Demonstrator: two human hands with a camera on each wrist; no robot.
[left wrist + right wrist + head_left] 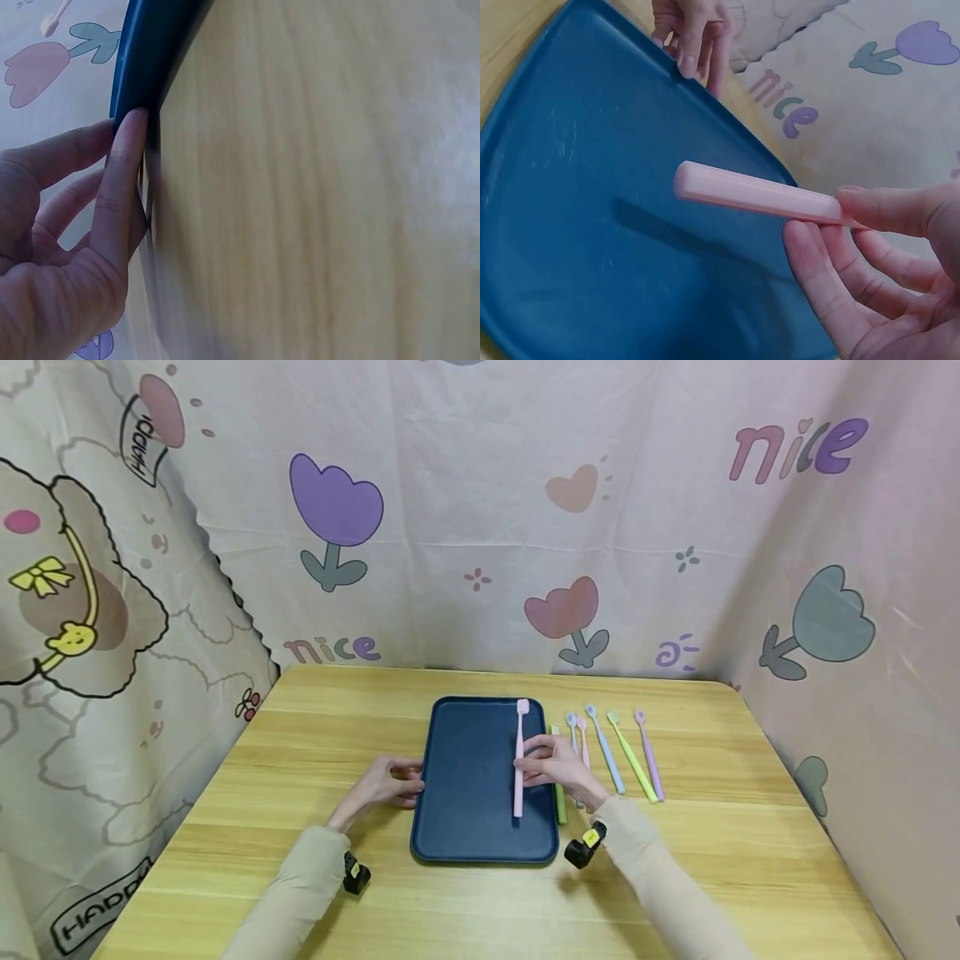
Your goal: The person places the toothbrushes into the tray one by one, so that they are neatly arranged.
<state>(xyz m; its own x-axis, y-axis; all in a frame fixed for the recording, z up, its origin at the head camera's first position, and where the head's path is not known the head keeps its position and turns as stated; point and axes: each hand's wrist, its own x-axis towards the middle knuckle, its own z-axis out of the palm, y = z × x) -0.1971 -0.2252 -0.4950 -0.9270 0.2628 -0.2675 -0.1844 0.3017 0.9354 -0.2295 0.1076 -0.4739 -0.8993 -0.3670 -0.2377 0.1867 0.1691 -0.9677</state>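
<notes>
My right hand point(557, 764) pinches a pink toothbrush point(519, 789) between thumb and fingertips. The toothbrush is raised over the right side of a dark blue tray point(472, 777), head toward the far end, and its shadow falls on the tray in the right wrist view. At the tray's left edge, my left hand point(388, 783) grips the rim, thumb and fingers on either side of it in the left wrist view. The handle end point(727, 187) of the pink toothbrush points out past the right fingertips.
Right of the tray lie several toothbrushes, among them a blue one point(605, 752), a yellow-green one point(632, 757) and a purple one point(649, 758). A green toothbrush point(561, 807) lies along the tray's right edge, partly behind the right hand. Patterned curtains point(465, 510) surround the wooden table point(300, 735).
</notes>
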